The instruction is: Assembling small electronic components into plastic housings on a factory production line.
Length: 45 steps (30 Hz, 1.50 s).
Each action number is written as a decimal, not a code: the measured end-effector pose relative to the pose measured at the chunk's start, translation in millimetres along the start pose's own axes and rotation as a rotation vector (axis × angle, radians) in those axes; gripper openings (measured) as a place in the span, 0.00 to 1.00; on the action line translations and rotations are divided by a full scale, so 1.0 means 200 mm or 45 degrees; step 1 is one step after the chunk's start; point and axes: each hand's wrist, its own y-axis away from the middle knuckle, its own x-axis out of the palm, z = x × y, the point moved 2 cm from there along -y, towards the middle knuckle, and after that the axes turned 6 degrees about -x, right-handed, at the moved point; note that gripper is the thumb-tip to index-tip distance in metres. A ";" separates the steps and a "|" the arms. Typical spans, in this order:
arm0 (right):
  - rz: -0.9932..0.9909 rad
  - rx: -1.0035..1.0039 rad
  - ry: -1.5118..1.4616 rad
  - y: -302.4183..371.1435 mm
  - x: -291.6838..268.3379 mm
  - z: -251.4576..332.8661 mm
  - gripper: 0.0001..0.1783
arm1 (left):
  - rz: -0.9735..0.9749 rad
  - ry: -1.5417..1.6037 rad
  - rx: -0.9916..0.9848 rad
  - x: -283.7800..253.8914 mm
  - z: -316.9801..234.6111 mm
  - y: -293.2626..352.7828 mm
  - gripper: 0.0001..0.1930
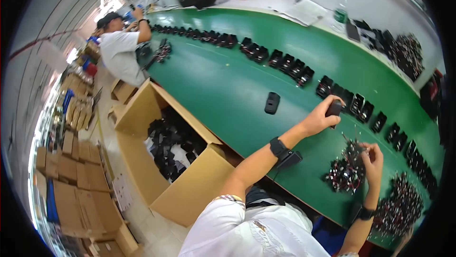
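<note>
White sleeve point(228, 223), left hand point(319, 118) gripping black plastic housing point(334, 109)

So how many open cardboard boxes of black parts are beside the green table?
1: the open cardboard box stands on the floor left of the green table, by the person's left arm. Flattened cartons farther left may hide others.

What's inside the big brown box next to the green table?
The open cardboard box holds a jumbled heap of small black parts, with something white showing between them. The pile hides the bottom, and the near wall covers part of the inside.
</note>
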 end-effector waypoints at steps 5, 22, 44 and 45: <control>0.098 0.133 0.217 0.01 0.08 0.14 0.15 | -0.923 -1.338 0.096 -0.38 -0.23 0.28 0.26; -0.047 0.018 0.248 0.01 0.03 0.07 0.10 | -0.783 -1.462 -0.171 -0.51 -0.09 0.39 0.24; 0.053 -0.034 0.516 -0.07 0.06 0.03 0.12 | -0.104 -1.082 0.352 0.25 -0.08 0.01 0.23; 0.060 -0.049 0.526 -0.08 0.06 0.05 0.12 | -0.119 -1.080 0.366 0.27 -0.05 -0.03 0.23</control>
